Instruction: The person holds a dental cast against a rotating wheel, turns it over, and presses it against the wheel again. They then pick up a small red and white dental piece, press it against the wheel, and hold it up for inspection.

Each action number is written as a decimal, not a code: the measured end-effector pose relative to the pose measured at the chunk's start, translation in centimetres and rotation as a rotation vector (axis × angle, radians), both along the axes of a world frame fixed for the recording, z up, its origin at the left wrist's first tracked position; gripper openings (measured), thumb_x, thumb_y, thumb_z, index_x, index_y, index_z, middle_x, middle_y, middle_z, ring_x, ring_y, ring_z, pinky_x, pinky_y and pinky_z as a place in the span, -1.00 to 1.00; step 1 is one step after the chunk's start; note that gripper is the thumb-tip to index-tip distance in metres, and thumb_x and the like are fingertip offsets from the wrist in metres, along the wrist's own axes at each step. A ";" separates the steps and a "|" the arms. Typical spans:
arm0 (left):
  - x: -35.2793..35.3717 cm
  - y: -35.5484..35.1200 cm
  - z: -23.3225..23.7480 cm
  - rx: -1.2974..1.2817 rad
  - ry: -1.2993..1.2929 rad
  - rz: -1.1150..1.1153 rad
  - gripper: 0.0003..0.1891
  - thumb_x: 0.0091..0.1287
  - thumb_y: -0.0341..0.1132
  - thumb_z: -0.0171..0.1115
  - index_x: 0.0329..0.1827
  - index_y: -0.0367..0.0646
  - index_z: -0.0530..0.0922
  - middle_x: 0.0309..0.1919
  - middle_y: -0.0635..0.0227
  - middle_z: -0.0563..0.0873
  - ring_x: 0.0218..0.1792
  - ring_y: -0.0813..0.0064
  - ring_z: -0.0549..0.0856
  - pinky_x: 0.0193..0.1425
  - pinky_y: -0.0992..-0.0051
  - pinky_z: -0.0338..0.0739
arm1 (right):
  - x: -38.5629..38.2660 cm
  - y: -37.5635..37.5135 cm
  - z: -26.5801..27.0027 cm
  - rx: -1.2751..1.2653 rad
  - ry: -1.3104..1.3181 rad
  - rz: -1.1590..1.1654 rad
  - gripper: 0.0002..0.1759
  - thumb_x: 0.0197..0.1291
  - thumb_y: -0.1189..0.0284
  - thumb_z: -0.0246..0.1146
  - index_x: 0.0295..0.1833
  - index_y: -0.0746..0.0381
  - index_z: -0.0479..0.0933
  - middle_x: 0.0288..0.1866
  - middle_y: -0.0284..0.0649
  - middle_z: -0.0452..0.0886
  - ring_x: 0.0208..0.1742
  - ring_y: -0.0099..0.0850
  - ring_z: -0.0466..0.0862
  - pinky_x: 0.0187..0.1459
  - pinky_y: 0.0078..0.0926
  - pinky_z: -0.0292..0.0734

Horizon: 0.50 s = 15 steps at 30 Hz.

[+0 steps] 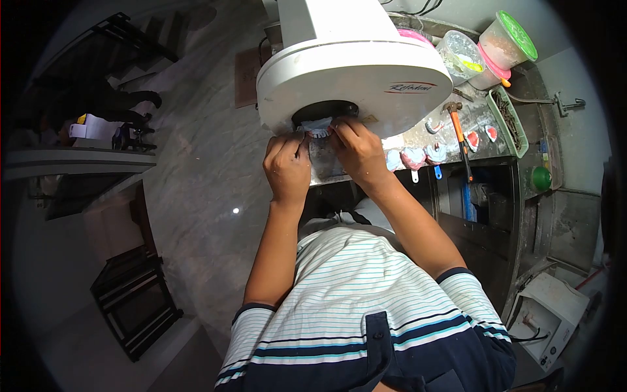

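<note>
1. I see two hands at work, both up against one round white trimming machine [353,72] that stands on the bench [424,134].
2. One small white plaster dental cast [320,129] sits at the machine's dark round opening, between the two hands.
3. The left hand [287,166] has its fingers curled close together, and its fingertips pinch the left edge of the cast.
4. The right hand [359,151] pinches the cast's right edge in the same way, with its knuckles bent and its fingers bunched.
5. To the right on the bench I count three pale blue-and-pink dental casts in a row [413,157], with two smaller pink-and-white ones [481,136] beyond them.
6. One hammer with an orange handle [461,134] lies between those two groups.
7. One long green tray [509,121] rests at the bench's far right.
8. Behind it I count two tubs, one of clear plastic [460,55] and one with a green lid [513,38].
</note>
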State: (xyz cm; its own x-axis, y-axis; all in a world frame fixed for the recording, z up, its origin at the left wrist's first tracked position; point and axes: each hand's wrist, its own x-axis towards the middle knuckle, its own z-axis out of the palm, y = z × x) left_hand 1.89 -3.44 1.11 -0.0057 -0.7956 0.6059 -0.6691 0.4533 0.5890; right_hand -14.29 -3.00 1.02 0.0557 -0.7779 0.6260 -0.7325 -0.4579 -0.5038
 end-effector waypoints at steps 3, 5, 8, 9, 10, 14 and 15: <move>-0.1 0.1 0.1 0.028 0.024 0.009 -0.87 0.17 -0.54 0.50 -0.24 -0.28 0.74 -0.35 0.21 0.77 -0.28 0.11 0.71 -0.13 0.23 0.61 | 0.0 0.0 -0.1 -0.002 -0.004 0.001 -0.80 0.18 0.61 0.40 -0.09 0.28 0.60 -0.12 -0.09 0.67 -0.22 -0.07 0.73 -0.24 -0.18 0.67; 0.1 0.2 0.2 0.036 0.026 -0.001 -0.85 0.15 -0.54 0.52 -0.23 -0.28 0.75 -0.31 0.18 0.79 -0.26 0.11 0.74 -0.13 0.24 0.62 | 0.0 0.2 0.0 -0.007 -0.005 -0.004 -0.80 0.18 0.61 0.41 -0.09 0.28 0.60 -0.11 -0.10 0.67 -0.22 -0.07 0.73 -0.25 -0.19 0.67; 0.8 0.7 0.2 0.053 0.017 -0.031 -0.80 0.12 -0.54 0.54 -0.20 -0.28 0.74 -0.24 0.14 0.80 -0.20 0.10 0.76 -0.12 0.25 0.63 | -0.4 0.8 0.7 -0.028 -0.024 0.051 -0.79 0.15 0.62 0.43 -0.10 0.28 0.60 -0.11 -0.12 0.67 -0.20 -0.10 0.73 -0.23 -0.22 0.67; 1.1 0.9 0.3 0.067 0.005 -0.053 -0.78 0.11 -0.55 0.54 -0.18 -0.29 0.73 -0.20 0.13 0.80 -0.17 0.09 0.76 -0.11 0.25 0.64 | -0.7 1.0 0.7 -0.024 -0.006 0.083 -0.76 0.14 0.64 0.44 -0.09 0.28 0.60 -0.11 -0.13 0.67 -0.19 -0.11 0.73 -0.22 -0.24 0.67; 1.2 1.1 0.3 0.067 0.005 -0.051 -0.78 0.11 -0.55 0.54 -0.18 -0.29 0.73 -0.20 0.13 0.80 -0.17 0.09 0.76 -0.11 0.25 0.64 | -0.8 1.2 0.7 -0.018 0.010 0.115 -0.74 0.12 0.66 0.45 -0.08 0.28 0.60 -0.12 -0.14 0.67 -0.18 -0.13 0.73 -0.21 -0.26 0.67; 1.4 1.4 0.8 0.125 0.030 -0.098 -0.72 0.09 -0.57 0.53 -0.11 -0.30 0.71 -0.13 0.13 0.80 -0.11 0.05 0.76 -0.02 0.23 0.64 | -0.7 1.3 1.2 -0.009 -0.001 0.116 -0.71 0.10 0.67 0.46 -0.05 0.27 0.61 -0.10 -0.14 0.68 -0.16 -0.14 0.74 -0.18 -0.28 0.68; 1.4 1.3 0.8 0.113 0.015 -0.116 -0.71 0.09 -0.58 0.53 -0.10 -0.30 0.71 -0.13 0.13 0.81 -0.10 0.04 0.76 0.01 0.22 0.64 | -0.7 1.3 1.4 -0.002 -0.016 0.124 -0.70 0.10 0.67 0.46 -0.04 0.27 0.62 -0.11 -0.14 0.68 -0.17 -0.14 0.74 -0.18 -0.27 0.68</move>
State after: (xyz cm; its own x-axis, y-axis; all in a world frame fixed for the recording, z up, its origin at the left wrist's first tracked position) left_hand 3.30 -2.10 1.95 -0.0931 -0.8530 0.5136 -0.6068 0.4576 0.6499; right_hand -15.00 -1.71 2.43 0.1417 -0.7644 0.6290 -0.6620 -0.5456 -0.5139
